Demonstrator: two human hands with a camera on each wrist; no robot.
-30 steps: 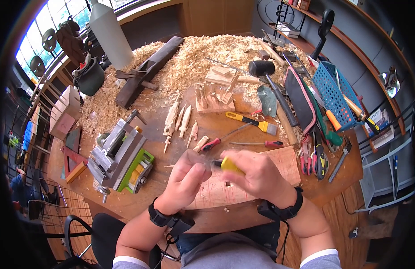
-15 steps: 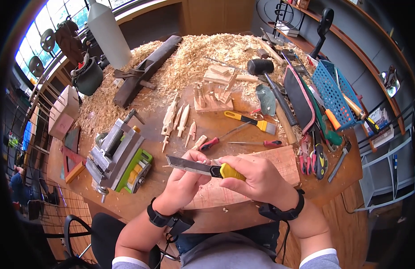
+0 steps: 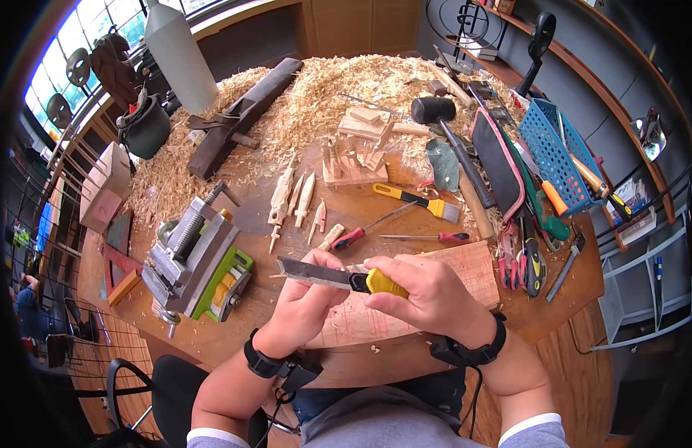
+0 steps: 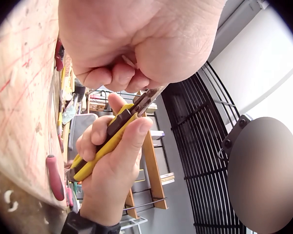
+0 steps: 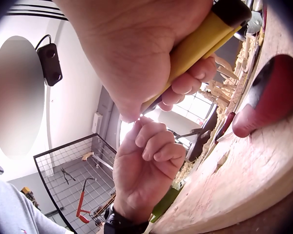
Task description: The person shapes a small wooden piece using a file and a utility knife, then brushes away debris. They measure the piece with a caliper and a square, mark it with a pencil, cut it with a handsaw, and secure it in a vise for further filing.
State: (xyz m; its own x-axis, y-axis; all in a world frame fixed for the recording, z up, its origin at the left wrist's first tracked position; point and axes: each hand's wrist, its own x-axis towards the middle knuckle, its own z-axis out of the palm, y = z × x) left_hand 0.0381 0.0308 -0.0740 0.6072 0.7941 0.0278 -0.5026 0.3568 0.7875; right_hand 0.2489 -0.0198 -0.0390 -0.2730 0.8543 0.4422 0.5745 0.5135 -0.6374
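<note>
My right hand (image 3: 432, 293) grips a yellow utility knife (image 3: 385, 284), its long blade (image 3: 314, 274) extended to the left across the left hand. The left hand (image 3: 301, 308) has its fingers curled in front of the blade's far side. A small pale sliver of wood (image 4: 129, 61) shows between those curled fingers and the palm in the left wrist view; most of it is hidden. Both hands are close together above a reddish plank (image 3: 465, 272) marked with red lines. In the right wrist view the knife's yellow handle (image 5: 198, 46) runs through the right fist.
Carved wooden pieces (image 3: 305, 201), a yellow brush (image 3: 439, 209) and red-handled files (image 3: 454, 237) lie beyond the hands. A metal vise (image 3: 193, 257) stands left. Wood shavings (image 3: 346, 82) cover the back; a mallet (image 3: 435, 110) and blue basket (image 3: 555, 157) are right.
A second ago the hands were closer and blurred, with the blade mostly hidden. Since then the right hand has turned the knife so its blade lies across the left hand; it stays there now.
</note>
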